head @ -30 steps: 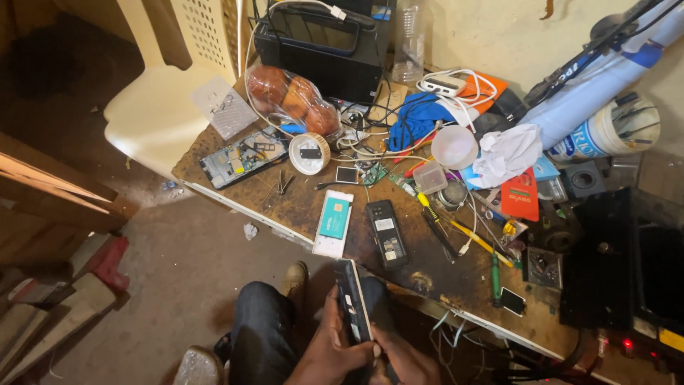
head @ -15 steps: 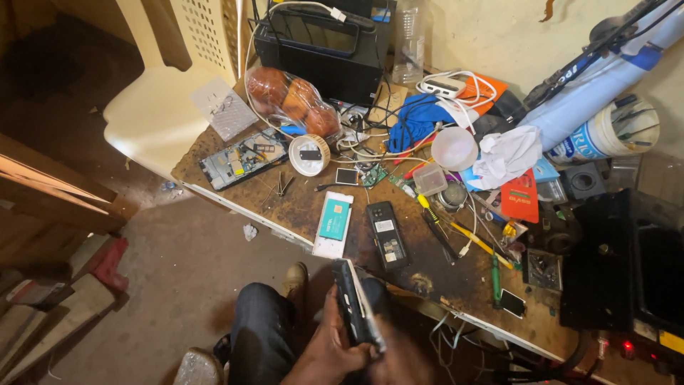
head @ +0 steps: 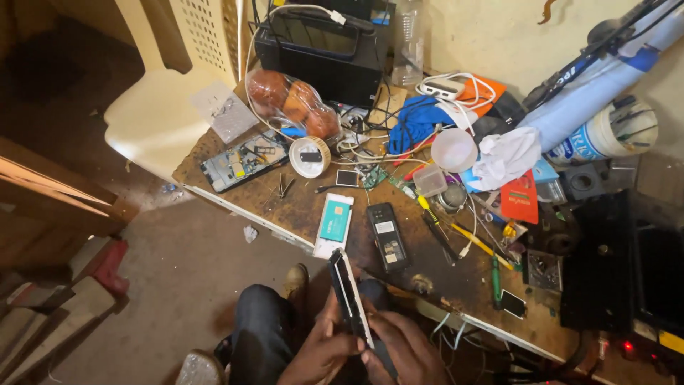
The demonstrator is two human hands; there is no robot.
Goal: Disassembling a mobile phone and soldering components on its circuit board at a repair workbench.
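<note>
Black phone gripped edge-on by two hands' fingers; two more phones on bench.

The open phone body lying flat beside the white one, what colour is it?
Black phone body with silvery inner parts, clearest in the head view.

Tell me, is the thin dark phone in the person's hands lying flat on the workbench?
No. The phone is held edge-up by the left hand and the right hand, off the workbench and above the person's lap.

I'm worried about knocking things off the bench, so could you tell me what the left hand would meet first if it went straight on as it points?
Probably the table edge, then the white phone near it; depth is hard to judge. The left hand grips a dark phone.
</note>
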